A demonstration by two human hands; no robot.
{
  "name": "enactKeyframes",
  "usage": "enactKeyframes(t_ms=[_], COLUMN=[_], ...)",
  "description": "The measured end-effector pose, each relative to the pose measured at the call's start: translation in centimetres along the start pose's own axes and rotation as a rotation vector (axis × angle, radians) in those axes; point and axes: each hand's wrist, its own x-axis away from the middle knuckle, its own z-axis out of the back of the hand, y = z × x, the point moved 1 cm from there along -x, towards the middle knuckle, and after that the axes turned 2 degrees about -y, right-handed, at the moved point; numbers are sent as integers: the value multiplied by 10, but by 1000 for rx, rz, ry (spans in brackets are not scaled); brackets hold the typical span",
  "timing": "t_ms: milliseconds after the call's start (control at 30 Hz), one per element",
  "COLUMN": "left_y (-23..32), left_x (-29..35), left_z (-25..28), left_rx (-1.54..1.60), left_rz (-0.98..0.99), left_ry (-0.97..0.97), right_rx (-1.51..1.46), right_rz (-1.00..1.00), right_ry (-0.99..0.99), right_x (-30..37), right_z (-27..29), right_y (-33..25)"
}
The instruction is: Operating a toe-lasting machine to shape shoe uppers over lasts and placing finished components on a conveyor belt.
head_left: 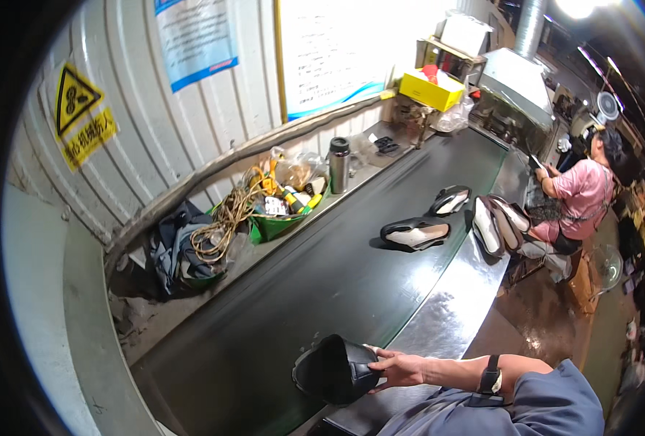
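Note:
My right hand (402,369) reaches in from the lower right, its fingers closed on the edge of a black shoe upper (330,369). The upper is held over the near part of a dark green conveyor belt (293,298). One end of it is rounded, and its inside is too dark to make out. My left hand is not in view. Farther up the belt lie two black shoes with pale insides, one nearer (415,235) and one behind it (450,200). Several more pale-lined shoes (498,224) rest on the metal ledge at the belt's right side.
Along the wall stand a steel bottle (339,166), a green bag of tools and rope (271,224) and dark cloth (181,243). A yellow box (431,89) sits beyond. A person in pink (581,185) sits at the far right. A metal ledge (446,309) borders the belt.

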Motion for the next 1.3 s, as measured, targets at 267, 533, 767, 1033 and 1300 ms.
enactKeyframes(t_ms=[267, 533, 767, 1033, 1300], left_y=[17, 255, 310, 308, 313], left_x=[146, 339, 519, 493, 389], left_z=[68, 49, -53, -102, -115], left_rx=[-343, -150, -205, 958, 1157], left_rz=[193, -1002, -1519, -144, 511], left_ry=[208, -83, -141, -943, -941], right_rx=[17, -9, -44, 897, 2035], right_rz=[58, 256, 396, 708, 1275], right_ry=[-28, -57, 60, 131, -143], right_x=[79, 145, 160, 214, 187], right_z=[74, 145, 184, 141, 174], right_y=[-15, -36, -58, -46, 30])
